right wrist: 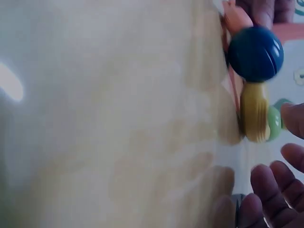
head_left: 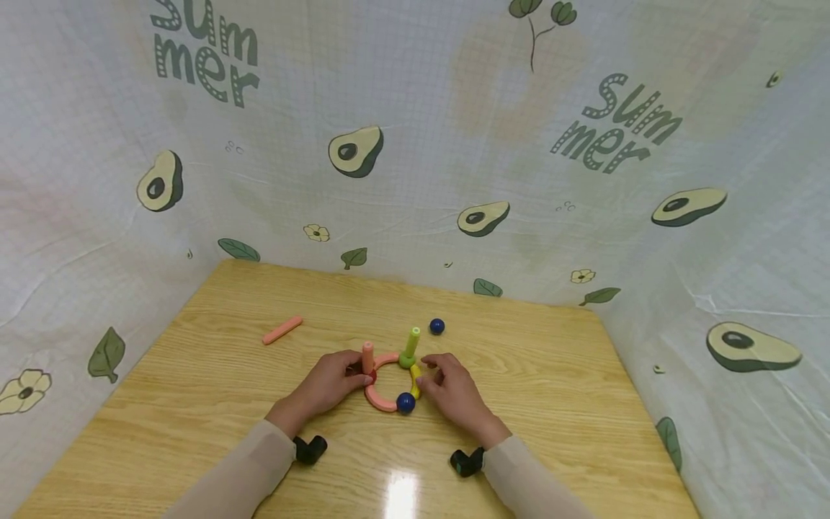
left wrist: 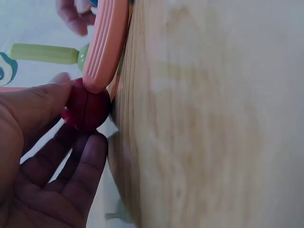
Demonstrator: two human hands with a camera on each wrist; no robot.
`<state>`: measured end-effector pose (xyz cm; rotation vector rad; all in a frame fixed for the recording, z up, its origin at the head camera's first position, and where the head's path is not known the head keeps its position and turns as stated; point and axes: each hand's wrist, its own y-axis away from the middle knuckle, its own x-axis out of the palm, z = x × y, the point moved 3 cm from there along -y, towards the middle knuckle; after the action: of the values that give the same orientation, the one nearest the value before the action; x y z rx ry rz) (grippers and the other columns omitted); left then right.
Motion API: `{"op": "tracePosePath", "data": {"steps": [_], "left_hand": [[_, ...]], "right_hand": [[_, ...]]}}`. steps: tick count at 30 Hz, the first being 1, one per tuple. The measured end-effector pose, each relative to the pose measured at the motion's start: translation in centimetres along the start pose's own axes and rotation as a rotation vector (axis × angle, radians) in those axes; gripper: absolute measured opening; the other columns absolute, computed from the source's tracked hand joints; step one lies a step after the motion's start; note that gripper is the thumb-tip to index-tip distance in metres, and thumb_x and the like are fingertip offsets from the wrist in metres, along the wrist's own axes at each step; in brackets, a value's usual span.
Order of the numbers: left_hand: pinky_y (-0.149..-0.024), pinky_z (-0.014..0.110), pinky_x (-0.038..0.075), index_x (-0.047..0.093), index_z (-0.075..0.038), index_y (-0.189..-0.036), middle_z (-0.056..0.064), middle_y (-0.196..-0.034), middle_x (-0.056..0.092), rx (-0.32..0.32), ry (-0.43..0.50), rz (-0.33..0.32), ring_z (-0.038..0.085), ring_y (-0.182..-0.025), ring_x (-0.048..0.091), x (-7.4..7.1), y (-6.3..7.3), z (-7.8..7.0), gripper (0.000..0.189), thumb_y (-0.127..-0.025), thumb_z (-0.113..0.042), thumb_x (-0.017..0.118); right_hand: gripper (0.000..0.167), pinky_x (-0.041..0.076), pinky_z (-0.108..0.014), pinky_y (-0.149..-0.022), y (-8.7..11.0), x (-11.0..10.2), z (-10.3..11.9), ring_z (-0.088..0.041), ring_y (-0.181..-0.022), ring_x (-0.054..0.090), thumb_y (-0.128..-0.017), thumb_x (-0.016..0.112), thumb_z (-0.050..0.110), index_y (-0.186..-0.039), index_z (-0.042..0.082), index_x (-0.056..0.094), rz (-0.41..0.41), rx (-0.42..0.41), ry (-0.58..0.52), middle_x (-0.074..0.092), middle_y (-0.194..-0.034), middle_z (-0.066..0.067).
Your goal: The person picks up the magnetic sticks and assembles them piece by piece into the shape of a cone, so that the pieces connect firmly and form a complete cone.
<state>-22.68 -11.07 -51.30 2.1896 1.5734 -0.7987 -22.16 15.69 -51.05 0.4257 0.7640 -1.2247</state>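
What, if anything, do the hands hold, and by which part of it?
The left hand pinches the red ball by its opposite sides; the right hand holds nothing.

Ring [head_left: 381,401] on table [head_left: 551,404], stick [head_left: 282,330] behind left, lone ball [head_left: 437,326] behind right

Smooth plastic, wood grain and creased cloth are shown.
Bright highlights are reflected by the glossy, plastic-looking nearer navy ball [right wrist: 256,53]; a smooth finish, broken by a seam, is shown on the red ball [left wrist: 88,110]. The more matt plastic of the curved salmon rod [left wrist: 111,42] is scored with lengthwise grooves, and fine ribs are seen on the yellow connector [right wrist: 254,111]. A satin look is given by the green rod [left wrist: 45,53]. Light is mirrored by the sleek, wood-grained surface [head_left: 551,389]. The backdrop [head_left: 415,194] is formed of printed cloth; matt fabric is seen in the sleeves [head_left: 240,468].
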Motion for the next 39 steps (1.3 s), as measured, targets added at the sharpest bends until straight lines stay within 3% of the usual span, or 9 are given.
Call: {"op": "tracePosePath", "data": {"steps": [6,12,18,23,32,39], "left_hand": [[-0.093,0.041,0.058,0.075,-0.021,-0.114,-0.006,-0.111,0.076,-0.031,0.034,0.007,0.015,-0.107,0.07,0.1,0.1,0.1,0.015,-0.099,-0.021,0.076],[-0.091,0.038,0.058,0.075,-0.023,-0.113,-0.007,-0.112,0.076,-0.027,0.043,0.01,0.014,-0.108,0.071,0.3,0.0,0.1,0.015,-0.098,-0.02,0.077],[-0.094,0.042,0.059,0.073,-0.018,-0.123,-0.004,-0.113,0.077,-0.037,0.038,-0.016,0.018,-0.11,0.072,0.3,-0.2,0.1,0.024,-0.1,-0.016,0.074],[-0.099,0.045,0.057,0.07,-0.015,-0.135,-0.002,-0.116,0.077,-0.086,0.05,-0.05,0.019,-0.113,0.072,0.3,-0.5,0.4,0.036,-0.099,-0.013,0.074],[-0.097,0.043,0.058,0.07,-0.014,-0.135,0.0,-0.118,0.076,-0.107,0.087,-0.102,0.019,-0.111,0.073,0.4,-0.7,0.8,0.038,-0.098,-0.011,0.076],[-0.1,0.045,0.057,0.066,-0.011,-0.14,0.007,-0.13,0.072,-0.129,0.091,-0.115,0.025,-0.117,0.071,0.0,0.2,0.7,0.044,-0.098,-0.017,0.077]], "right_hand": [[0.05,0.053,-0.042,-0.094,-1.7,-0.1,-0.1,-0.022,-0.114,0.06,-0.103,0.07,0.029,-0.149,0.015,0.057,0.036,0.031,-0.12,0.062,-0.138,-0.007],[0.046,0.058,-0.04,-0.091,-3.0,0.3,0.3,-0.028,-0.116,0.066,-0.105,0.068,0.024,-0.149,0.016,0.057,0.107,0.06,-0.246,0.065,-0.135,-0.012],[0.03,0.056,-0.039,-0.094,-3.0,0.5,0.0,-0.024,-0.111,0.067,-0.103,0.069,0.015,-0.132,0.012,0.066,0.072,0.047,-0.223,0.071,-0.12,-0.008],[0.023,0.052,-0.031,-0.086,-2.7,0.5,-0.5,-0.017,-0.097,0.064,-0.101,0.073,0.02,-0.124,0.014,0.073,0.068,0.032,-0.212,0.071,-0.107,-0.003],[0.02,0.049,-0.032,-0.091,-2.2,0.4,-1.0,-0.016,-0.102,0.059,-0.098,0.078,0.03,-0.115,0.02,0.075,0.093,0.018,-0.178,0.066,-0.114,0.003],[0.023,0.047,-0.031,-0.089,-1.8,0.5,-1.0,-0.017,-0.1,0.056,-0.097,0.078,0.034,-0.115,0.021,0.072,0.107,0.017,-0.16,0.063,-0.114,0.003]]}}
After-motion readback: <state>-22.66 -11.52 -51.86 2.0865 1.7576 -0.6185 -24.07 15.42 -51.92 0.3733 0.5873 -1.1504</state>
